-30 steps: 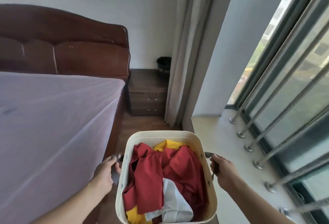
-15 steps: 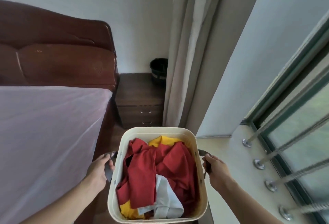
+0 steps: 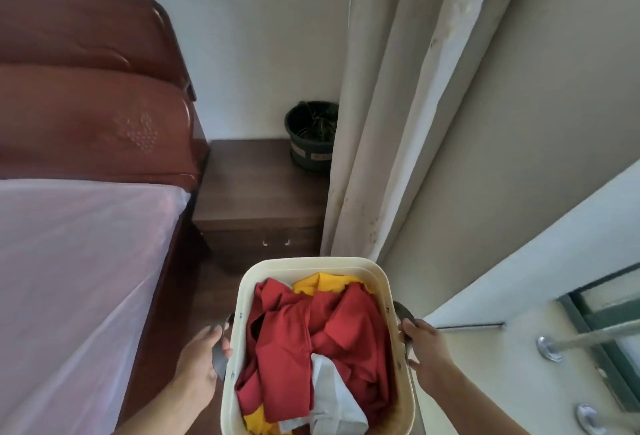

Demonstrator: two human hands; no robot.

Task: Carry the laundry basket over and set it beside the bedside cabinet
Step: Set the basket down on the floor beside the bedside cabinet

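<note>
Both hands grip the cream laundry basket point(image 3: 375, 282) by its dark side handles — left hand point(image 3: 202, 358) closed on one, right hand point(image 3: 424, 348) on the other. Red, yellow and white clothes point(image 3: 311, 341) fill it. It is held just in front of the dark wooden bedside cabinet point(image 3: 259, 192) — between the bed point(image 3: 76, 261) and the curtain point(image 3: 391, 123). A black pot point(image 3: 311, 137) stands on the cabinet.

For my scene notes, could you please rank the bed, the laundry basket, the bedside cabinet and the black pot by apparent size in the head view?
1. bed
2. laundry basket, though it is nearest the camera
3. bedside cabinet
4. black pot
</note>
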